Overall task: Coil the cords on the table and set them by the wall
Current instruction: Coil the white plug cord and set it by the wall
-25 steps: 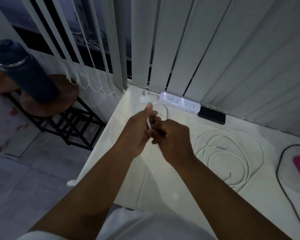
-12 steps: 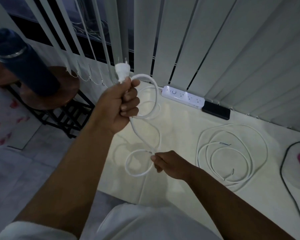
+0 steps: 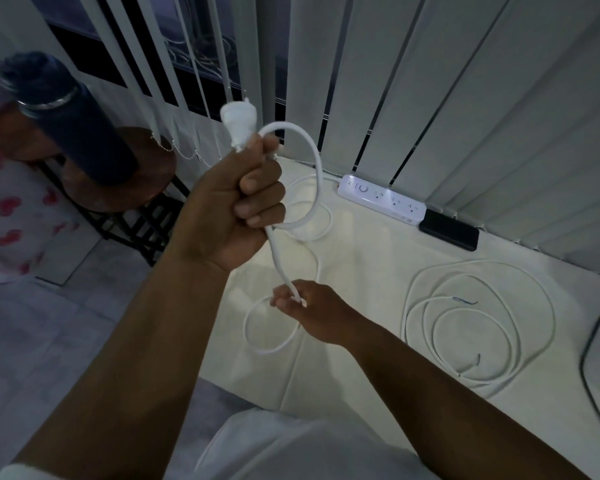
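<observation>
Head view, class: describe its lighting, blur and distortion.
Head view: dim, bluish light, brightest on the table; wide-angle bending bows the blinds; dark bottle at the left edge looks soft; left hand and white cord stay fairly sharp.

I see the table (image 3: 378, 271) in front of me, with the blinds (image 3: 430, 98) behind it. The power strip (image 3: 381, 199) lies at the back of the table, right by the blinds, and a flat box (image 3: 449, 233) sits just beside it on the right. A coiled cord (image 3: 478, 323) lies on the table, to the right of my hands. My left hand (image 3: 236, 209) is up high above the table's left part, and my right hand (image 3: 309, 310) is lower, near it. A stool (image 3: 118, 178) stands left of the table, with a bottle (image 3: 73, 123) on it.
</observation>
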`<move>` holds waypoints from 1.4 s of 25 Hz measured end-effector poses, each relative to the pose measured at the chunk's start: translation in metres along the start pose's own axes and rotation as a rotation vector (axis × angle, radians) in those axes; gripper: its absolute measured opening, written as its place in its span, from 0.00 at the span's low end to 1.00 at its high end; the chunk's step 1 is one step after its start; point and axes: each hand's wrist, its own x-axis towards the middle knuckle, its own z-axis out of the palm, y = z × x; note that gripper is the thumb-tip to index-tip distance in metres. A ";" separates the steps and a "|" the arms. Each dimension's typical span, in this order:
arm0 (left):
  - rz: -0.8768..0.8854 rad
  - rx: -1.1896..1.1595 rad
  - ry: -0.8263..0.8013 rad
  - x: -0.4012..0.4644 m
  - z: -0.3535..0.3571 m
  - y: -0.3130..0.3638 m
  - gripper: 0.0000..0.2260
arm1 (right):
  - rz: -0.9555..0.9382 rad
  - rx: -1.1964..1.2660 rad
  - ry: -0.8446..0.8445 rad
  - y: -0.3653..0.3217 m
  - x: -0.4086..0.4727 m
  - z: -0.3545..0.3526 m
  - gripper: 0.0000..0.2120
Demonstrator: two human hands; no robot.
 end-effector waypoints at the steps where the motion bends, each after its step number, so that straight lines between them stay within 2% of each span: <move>1: 0.020 0.012 -0.004 0.000 -0.002 0.005 0.10 | -0.014 -0.018 -0.024 0.007 -0.002 0.000 0.12; 4: 0.041 0.122 0.152 0.000 -0.019 0.019 0.12 | 0.017 0.245 0.017 0.030 -0.013 -0.015 0.09; 7: 0.051 0.202 0.318 -0.004 -0.039 0.019 0.12 | -0.005 0.608 0.131 0.056 -0.024 -0.046 0.16; 9: 0.049 0.167 0.354 -0.006 -0.049 0.016 0.12 | -0.002 0.794 0.111 0.065 -0.032 -0.069 0.18; 11: 0.046 0.121 0.350 -0.007 -0.056 0.013 0.12 | 0.026 0.944 0.059 0.063 -0.040 -0.086 0.13; 13: 0.034 0.130 0.332 -0.003 -0.060 0.009 0.12 | 0.142 1.094 0.046 0.052 -0.044 -0.096 0.12; 15: -0.016 0.212 0.338 0.004 -0.056 -0.001 0.11 | 0.261 1.174 0.156 0.031 -0.036 -0.099 0.11; 17: -0.105 0.312 0.389 0.012 -0.046 -0.020 0.10 | 0.250 1.200 0.276 0.000 -0.023 -0.099 0.11; 20: -0.184 0.353 0.458 0.019 -0.030 -0.053 0.10 | 0.043 1.105 0.362 -0.047 -0.014 -0.094 0.09; 23: -0.181 0.278 0.485 0.022 -0.022 -0.065 0.12 | -0.118 0.687 0.500 -0.071 -0.018 -0.077 0.10; 25: -0.167 0.246 0.513 0.024 -0.019 -0.066 0.15 | -0.157 0.559 0.543 -0.078 -0.022 -0.058 0.07; 27: -0.154 0.274 0.554 0.024 -0.018 -0.066 0.15 | -0.153 0.544 0.548 -0.079 -0.026 -0.042 0.03; 29: -0.126 0.298 0.560 0.023 -0.019 -0.065 0.14 | -0.148 0.529 0.551 -0.075 -0.028 -0.031 0.07; 31: -0.109 0.258 0.533 0.022 -0.021 -0.060 0.13 | -0.153 0.396 0.507 -0.068 -0.031 -0.023 0.10; 33: -0.098 0.264 0.472 0.019 -0.023 -0.050 0.12 | -0.226 0.188 0.384 -0.056 -0.032 -0.020 0.12; 35: -0.105 0.322 0.417 0.014 -0.023 -0.041 0.11 | -0.342 0.013 0.244 -0.043 -0.030 -0.019 0.17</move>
